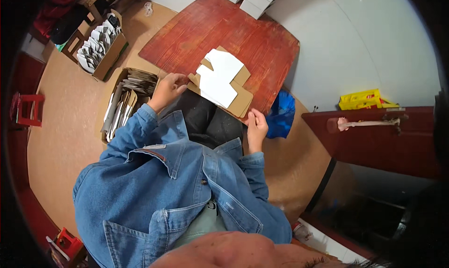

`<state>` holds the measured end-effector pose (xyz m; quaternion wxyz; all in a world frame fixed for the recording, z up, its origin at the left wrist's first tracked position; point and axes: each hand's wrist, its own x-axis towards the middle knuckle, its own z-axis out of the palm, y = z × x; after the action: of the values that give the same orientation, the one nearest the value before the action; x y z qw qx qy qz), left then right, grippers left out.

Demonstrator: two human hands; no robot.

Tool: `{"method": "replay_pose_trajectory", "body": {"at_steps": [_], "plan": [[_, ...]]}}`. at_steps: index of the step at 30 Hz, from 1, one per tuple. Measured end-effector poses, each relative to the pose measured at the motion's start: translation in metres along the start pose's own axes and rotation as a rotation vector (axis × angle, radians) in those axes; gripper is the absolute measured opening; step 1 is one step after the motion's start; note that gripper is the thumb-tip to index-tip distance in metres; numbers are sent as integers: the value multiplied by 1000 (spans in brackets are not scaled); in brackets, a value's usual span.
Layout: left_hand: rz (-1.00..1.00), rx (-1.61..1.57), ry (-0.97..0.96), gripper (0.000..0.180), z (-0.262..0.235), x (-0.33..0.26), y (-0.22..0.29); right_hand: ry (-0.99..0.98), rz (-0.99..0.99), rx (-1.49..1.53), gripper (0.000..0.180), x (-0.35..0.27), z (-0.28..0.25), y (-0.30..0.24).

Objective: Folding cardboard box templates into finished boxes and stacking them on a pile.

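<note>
A flat, die-cut cardboard box blank (219, 78), white in the middle with brown flaps, lies at the near edge of the red wooden table (206, 29). Several layers show along its near right corner. My left hand (168, 91) is closed, its curled fingertips at the brown flap on the blank's left end. At the near right corner, my right hand (256, 130) pinches the edge between thumb and fingers. Both forearms are in blue denim sleeves, and my dark-trousered lap is below the table edge.
An open carton (108, 83) of folded card pieces stands left of my lap, with another carton (105, 57) of white pieces behind it. White boxes (257, 3) stand at the table's far end. A blue bag (282, 113) hangs at the right, near a dark red door (374, 137).
</note>
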<state>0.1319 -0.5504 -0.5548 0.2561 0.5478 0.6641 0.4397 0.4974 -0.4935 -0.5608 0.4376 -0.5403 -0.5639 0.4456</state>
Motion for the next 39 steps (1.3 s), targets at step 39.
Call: {"method": "replay_pose_trajectory", "body": {"at_steps": [39], "plan": [[780,-2,-119,29,-19,11,166,-266,481,1054,31,-19,48,6]]}}
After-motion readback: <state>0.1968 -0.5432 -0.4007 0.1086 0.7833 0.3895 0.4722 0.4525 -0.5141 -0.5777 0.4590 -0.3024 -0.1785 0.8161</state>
